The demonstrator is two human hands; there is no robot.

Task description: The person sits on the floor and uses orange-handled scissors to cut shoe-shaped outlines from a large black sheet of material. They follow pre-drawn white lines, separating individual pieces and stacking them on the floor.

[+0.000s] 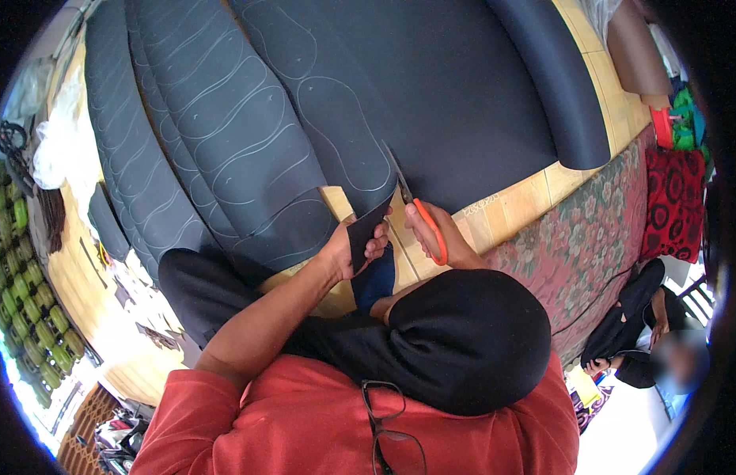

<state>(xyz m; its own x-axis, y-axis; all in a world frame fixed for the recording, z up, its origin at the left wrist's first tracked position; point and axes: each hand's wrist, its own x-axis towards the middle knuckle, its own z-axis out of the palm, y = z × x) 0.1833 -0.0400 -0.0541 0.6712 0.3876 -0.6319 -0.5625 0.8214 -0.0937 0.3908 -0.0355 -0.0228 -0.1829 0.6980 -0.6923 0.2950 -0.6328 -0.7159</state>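
Note:
My right hand (428, 230) is closed round the orange handles of a pair of scissors (407, 193). Their blades point away from me, at the edge of a black sheet (471, 95) marked with pale sole-like outlines. One blade lies over the sheet; the other is hidden. A folded-up end of the sheet (366, 231) is gripped between the fingers and thumb of my left hand (356, 247), just left of the scissors. A long rounded outline (336, 131) runs up to the blades. How far the blades stand apart is unclear.
More marked black sheets (218, 119) spread to the left, with a rolled part (558, 79) at the far right. A flowered mat (574, 237) and red cushion (673, 206) lie right. Another person (637, 332) sits beyond. Scraps (142, 309) litter the tiled floor at left.

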